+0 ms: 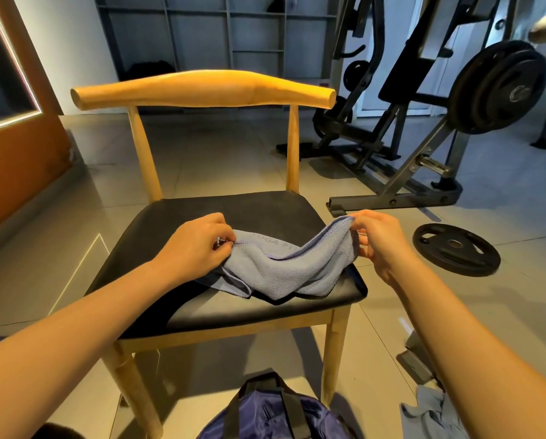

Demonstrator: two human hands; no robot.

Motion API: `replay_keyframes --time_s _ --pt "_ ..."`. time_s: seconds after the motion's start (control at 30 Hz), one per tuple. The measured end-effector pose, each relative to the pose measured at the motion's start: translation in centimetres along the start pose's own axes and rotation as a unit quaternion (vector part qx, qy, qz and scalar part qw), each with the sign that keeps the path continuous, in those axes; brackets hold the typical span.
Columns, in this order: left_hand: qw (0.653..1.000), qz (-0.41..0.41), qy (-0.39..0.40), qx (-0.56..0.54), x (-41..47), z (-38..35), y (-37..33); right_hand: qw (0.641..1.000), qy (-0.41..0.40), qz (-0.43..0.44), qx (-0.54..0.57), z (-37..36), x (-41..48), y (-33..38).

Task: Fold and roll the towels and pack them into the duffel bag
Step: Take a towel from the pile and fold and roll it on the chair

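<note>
Head view, left hand (198, 245), right hand (380, 243) pinching towel (297, 270)

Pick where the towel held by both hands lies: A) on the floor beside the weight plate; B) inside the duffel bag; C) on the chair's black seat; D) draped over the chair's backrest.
C: the towel rests crumpled on the chair's black seat, the left hand and right hand each pinching an edge.
</note>
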State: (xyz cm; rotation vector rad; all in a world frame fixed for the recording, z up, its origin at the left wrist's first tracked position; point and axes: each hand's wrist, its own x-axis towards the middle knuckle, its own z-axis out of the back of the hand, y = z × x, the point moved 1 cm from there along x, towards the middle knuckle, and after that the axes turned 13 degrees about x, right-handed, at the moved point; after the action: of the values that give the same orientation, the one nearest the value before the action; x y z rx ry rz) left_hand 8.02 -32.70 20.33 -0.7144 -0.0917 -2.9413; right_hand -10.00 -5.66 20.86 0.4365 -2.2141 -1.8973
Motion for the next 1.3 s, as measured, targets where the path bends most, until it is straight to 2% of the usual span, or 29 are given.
replay_keyframes --time_s 0.33,0.57,0.67,0.8,0.87,0.93,1.07,1.2,1.3 --pt "0.997 -0.049 0.032 0.044 0.2 -1.3 0.3 1.000 0.002 0.004 -0.005 0.3 -0.4 0.3" --pt "0.995 -0.062 0.013 0.076 0.5 -1.7 0.3 1.000 0.002 0.000 0.004 0.4 -0.6 0.6" --pt "0.995 -0.045 -0.026 0.081 0.3 -0.7 0.0 1.000 -0.002 0.004 0.004 0.8 -0.5 0.6" --pt "0.989 0.032 -0.148 0.007 0.0 2.7 0.1 1.000 -0.011 0.000 0.009 1.1 -0.3 0.4" --pt "0.982 0.055 -0.180 -0.008 -0.5 4.1 0.1 1.000 -0.023 -0.002 0.010 1.1 -0.3 0.3" --pt "0.986 0.042 -0.160 0.007 -1.5 4.4 -0.1 0.999 -0.041 -0.006 0.011 1.1 -0.2 0.1" --pt "0.998 0.005 -0.059 0.008 -4.5 2.7 -0.2 0.999 -0.047 -0.020 0.010 1.1 -0.1 -0.4" --pt "0.993 0.088 -0.033 -0.075 -5.9 1.8 -0.3 0.998 -0.046 -0.032 0.007 1.1 -0.2 -0.6" --pt "0.977 0.144 -0.054 -0.146 -6.3 1.6 -0.7 0.998 -0.045 -0.034 0.016 1.3 -0.2 -0.6"
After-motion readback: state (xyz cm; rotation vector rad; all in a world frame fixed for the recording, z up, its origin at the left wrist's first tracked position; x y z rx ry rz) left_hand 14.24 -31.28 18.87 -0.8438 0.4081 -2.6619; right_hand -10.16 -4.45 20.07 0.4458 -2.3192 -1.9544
